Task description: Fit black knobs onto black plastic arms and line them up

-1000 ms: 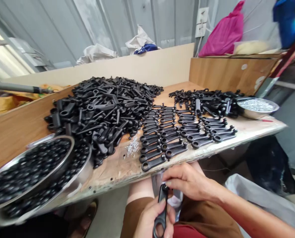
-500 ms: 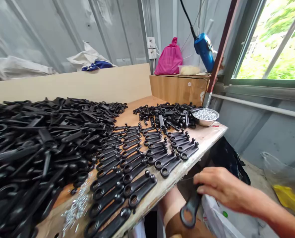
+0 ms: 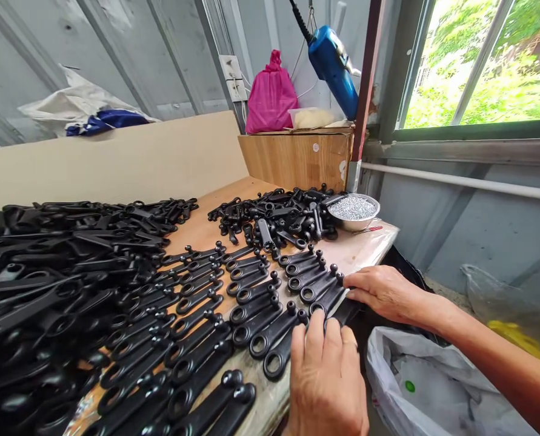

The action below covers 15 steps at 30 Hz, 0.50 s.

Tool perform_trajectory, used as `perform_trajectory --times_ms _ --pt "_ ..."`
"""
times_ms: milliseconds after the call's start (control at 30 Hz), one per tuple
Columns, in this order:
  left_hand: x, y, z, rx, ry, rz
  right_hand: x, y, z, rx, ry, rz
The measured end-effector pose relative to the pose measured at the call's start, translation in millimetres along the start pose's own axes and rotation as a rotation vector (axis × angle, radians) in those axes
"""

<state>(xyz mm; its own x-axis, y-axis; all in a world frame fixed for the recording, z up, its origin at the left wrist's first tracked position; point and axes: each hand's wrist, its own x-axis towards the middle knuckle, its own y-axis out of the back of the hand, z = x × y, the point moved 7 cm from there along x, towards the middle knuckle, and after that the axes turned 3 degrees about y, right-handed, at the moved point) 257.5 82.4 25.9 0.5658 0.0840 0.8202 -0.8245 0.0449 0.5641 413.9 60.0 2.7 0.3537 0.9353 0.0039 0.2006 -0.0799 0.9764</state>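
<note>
My right hand (image 3: 385,293) is closed at the ball end of a black ring-ended lever arm (image 3: 331,298) at the table's right edge. My left hand (image 3: 328,375) reaches up from below, fingers curled together by that lever's ring end; its thumb is hidden. A dark shape (image 3: 348,310) between the hands may be another lever, partly covered. Beside them, rows of similar black levers (image 3: 256,330) lie side by side, rings towards me and ball knobs pointing away.
A big heap of black levers (image 3: 60,266) fills the left side; a smaller pile (image 3: 283,212) lies further back. A metal bowl (image 3: 354,223) of small silvery pins sits at the right corner. A blue power tool (image 3: 333,69) hangs above. A white bag (image 3: 415,375) stands below the edge.
My right hand has brought the lever up from beside the table to the end of a row. My left hand has come into view near it. The view has shifted right.
</note>
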Motion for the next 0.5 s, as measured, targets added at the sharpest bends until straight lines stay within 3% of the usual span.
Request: perform_trajectory --times_ms 167,500 --pt "6.9 -30.4 -8.6 0.174 -0.034 -0.133 3.5 0.1 2.3 -0.05 0.027 0.045" --pt "12.1 -37.9 -18.2 0.276 0.01 -0.162 15.4 -0.5 7.9 0.023 0.008 0.13"
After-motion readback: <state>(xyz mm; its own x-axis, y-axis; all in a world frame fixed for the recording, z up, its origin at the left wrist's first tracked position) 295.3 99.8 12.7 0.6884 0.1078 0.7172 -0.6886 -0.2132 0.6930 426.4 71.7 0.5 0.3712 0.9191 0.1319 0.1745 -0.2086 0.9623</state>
